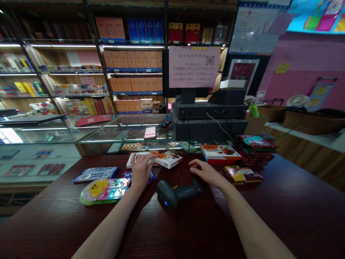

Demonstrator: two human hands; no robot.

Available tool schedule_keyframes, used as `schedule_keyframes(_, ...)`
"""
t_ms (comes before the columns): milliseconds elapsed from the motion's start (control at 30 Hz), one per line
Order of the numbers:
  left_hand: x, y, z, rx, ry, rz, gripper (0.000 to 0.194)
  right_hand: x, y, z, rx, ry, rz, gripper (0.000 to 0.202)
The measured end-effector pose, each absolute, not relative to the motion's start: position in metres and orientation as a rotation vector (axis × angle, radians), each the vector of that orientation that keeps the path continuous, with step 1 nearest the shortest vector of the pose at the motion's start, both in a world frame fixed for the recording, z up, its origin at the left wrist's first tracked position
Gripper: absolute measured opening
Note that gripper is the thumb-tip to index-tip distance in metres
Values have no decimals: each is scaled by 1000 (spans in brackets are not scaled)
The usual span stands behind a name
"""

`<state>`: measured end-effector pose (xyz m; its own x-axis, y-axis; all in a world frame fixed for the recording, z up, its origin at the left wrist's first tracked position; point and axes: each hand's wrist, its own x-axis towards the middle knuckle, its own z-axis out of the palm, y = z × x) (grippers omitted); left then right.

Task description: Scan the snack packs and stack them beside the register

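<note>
My left hand (141,170) lies over a white box (130,162), its fingers apart and resting on the box. Beside its fingertips is a white and orange chocolate box (169,159), overlapping the first. A purple packet (151,176) is partly hidden under that hand. My right hand (207,172) hovers low over the table with loosely curled, parted fingers and holds nothing visible. Between my forearms a dark barcode scanner (175,195) lies on its side, its blue light lit. Left of it are a yellow-duck package (105,190) and blue-white packets (95,174).
Right of my right hand are a Dove box (220,152), a yellow and brown pack (243,175) and a stack of dark red packets (254,151). Behind the table stand a glass counter (107,133) and a cash register (210,111) with a paper sign (192,68).
</note>
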<state>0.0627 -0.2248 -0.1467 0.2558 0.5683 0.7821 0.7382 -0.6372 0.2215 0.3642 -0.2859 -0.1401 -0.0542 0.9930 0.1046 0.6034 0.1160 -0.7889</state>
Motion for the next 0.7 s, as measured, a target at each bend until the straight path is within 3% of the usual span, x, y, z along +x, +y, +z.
schedule_keyframes(133,62,-221,-150,-2406,-1226,-1328,19,369,-270,-166,-1543,-1569,756,58)
schedule_keyframes(233,63,-220,-151,-2448,-1203,-1333,20,370,-262,-178,-1494,-1560,805,69)
schedule_keyframes(700,65,-220,-152,-2355,-1427,-1345,27,367,-259,-181,-1383,-1539,885,66)
